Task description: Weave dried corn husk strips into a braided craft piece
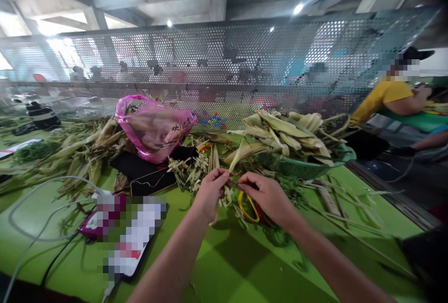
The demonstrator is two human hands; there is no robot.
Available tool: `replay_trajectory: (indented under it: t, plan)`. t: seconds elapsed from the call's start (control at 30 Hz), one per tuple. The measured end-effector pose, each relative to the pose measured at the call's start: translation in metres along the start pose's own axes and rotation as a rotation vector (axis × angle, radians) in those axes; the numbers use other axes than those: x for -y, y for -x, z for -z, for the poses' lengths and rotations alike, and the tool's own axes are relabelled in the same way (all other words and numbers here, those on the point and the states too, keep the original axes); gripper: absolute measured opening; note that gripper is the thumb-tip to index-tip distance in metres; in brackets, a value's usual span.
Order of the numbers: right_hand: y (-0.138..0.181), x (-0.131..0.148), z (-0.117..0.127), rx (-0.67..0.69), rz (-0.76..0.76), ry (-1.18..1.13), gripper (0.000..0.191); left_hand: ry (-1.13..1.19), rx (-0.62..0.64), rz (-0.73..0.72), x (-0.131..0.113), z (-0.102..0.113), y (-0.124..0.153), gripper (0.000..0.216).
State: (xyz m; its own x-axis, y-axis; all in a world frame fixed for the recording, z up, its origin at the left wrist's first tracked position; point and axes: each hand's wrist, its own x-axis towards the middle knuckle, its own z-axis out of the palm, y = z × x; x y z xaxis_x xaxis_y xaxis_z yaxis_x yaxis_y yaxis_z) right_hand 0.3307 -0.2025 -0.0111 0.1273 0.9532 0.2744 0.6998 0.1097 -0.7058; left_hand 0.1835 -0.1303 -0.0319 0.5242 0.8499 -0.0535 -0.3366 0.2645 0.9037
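My left hand [212, 190] and my right hand [266, 195] meet above the green table [227, 265], both pinched on a thin strip of dried leaf [234, 180] stretched between them. Under my right hand lie scissors with yellow and red handles [249, 207]. Just beyond my fingers lies a heap of cut leaf pieces [192, 168]. Further back right stands a green basket [308, 166] piled with corn husks [287, 135].
A pink plastic bag [154, 128] sits behind a black pouch [140, 165]. More husks [77, 149] spread at the left. A phone [129, 233] with white cables [38, 200] lies at the front left. A perforated metal screen [224, 60] closes the back. A person in yellow [392, 97] sits right.
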Motion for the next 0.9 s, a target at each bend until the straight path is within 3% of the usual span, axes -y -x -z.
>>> replay_trajectory:
  t: [0.1,0.17,0.3,0.37,0.5,0.67,0.9]
  plan:
    - [-0.001,0.002,0.011,0.117,-0.237,-0.241,0.03,0.153,0.036,0.084,-0.005,-0.001,0.003,0.029]
    - [0.0,0.008,0.015,0.12,-0.329,-0.424,0.036,0.232,0.035,0.152,-0.006,-0.002,0.004,0.031]
    - [0.003,0.014,0.005,0.012,-0.236,-0.598,0.027,0.287,0.061,0.226,-0.003,-0.005,0.006,0.031]
    - [0.002,0.01,-0.004,-0.05,-0.145,-0.543,0.023,0.288,0.061,0.237,-0.002,-0.006,0.006,0.029]
    - [0.002,0.002,-0.012,-0.149,0.077,-0.154,0.017,0.288,0.035,0.246,-0.002,-0.006,0.006,0.022]
    - [0.004,0.003,-0.008,-0.15,0.352,0.145,0.029,0.288,0.036,0.261,0.002,-0.004,0.002,0.017]
    - [0.005,0.001,-0.009,-0.178,0.414,0.282,0.019,0.265,0.035,0.295,0.01,-0.007,0.003,0.016]
